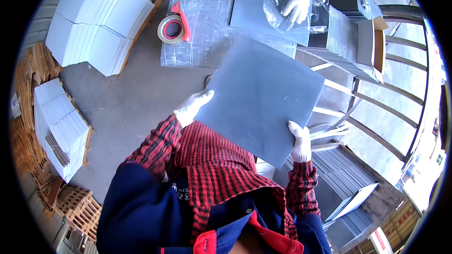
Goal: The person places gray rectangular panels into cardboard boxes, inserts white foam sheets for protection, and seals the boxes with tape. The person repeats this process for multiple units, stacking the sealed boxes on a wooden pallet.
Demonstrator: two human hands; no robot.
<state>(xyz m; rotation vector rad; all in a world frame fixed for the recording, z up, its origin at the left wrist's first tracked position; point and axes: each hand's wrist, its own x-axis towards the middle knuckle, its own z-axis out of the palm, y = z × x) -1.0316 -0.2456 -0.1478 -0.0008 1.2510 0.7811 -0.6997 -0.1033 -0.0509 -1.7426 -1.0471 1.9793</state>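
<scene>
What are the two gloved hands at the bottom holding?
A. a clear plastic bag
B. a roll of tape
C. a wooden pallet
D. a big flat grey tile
D: the left hand and right hand grip opposite edges of the grey tile.

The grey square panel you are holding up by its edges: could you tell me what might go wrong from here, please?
1. The grey panel is held only at two edges by the gloved left hand and right hand; it might slip.
2. Its far corner points towards a co-worker's gloved hands handling a clear plastic bag; swinging it forward could strike them.
</scene>
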